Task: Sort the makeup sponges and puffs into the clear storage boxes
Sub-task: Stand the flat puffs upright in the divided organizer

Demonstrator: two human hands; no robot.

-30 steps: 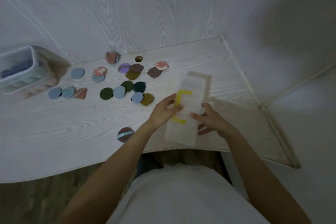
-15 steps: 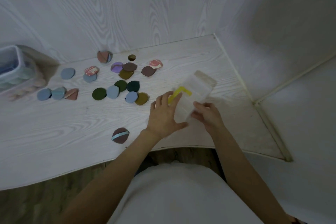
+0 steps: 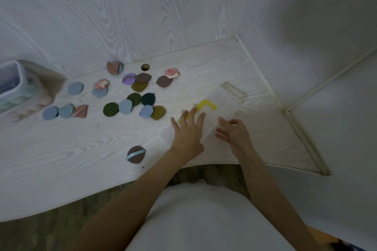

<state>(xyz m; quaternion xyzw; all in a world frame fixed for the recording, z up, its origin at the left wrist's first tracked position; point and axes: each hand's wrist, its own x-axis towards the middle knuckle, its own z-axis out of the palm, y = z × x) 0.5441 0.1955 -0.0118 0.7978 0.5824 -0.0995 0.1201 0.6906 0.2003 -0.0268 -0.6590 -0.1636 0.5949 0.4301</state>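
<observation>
A clear storage box (image 3: pixel 221 104) with a yellow clasp (image 3: pixel 206 105) lies on its side on the white table (image 3: pixel 61 149), pointing up and to the right. My left hand (image 3: pixel 188 132) rests flat on its near left part with fingers spread. My right hand (image 3: pixel 233 134) sits beside the box's right edge, fingers loosely bent, holding nothing. Several puffs in blue, green, brown and purple (image 3: pixel 130 106) lie scattered left of the box. One brown puff with a light blue strap (image 3: pixel 136 154) lies near the front edge.
A second clear box (image 3: pixel 18 89) filled with pastel sponges stands at the far left. Wood-grain walls close the back and right. The table's front edge curves just before my body, with floor below.
The box has gone from held up between both hands to lying on the table, turned toward the right. My left hand now lies flat on it and my right hand has let go.
</observation>
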